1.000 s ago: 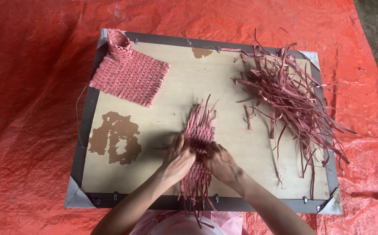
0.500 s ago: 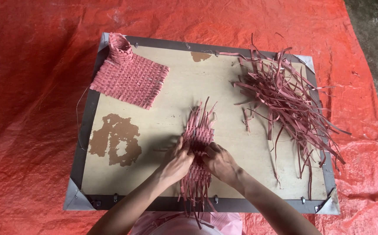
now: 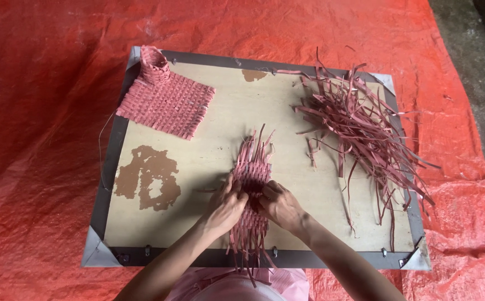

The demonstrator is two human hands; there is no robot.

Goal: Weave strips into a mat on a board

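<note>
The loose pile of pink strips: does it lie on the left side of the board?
No, the loose pile of strips lies on the board at its right side.

A half-woven pink mat is pinched at its middle by the left hand and right hand on a wooden board. A finished mat is seen far left — loose strips are piled right.

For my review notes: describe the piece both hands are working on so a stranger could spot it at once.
On the framed wooden board lying on the red tarp, look at the near middle edge. The half-woven pink strip mat lies under the left hand and right hand; unlike the finished mat, its ends trail loose.
</note>
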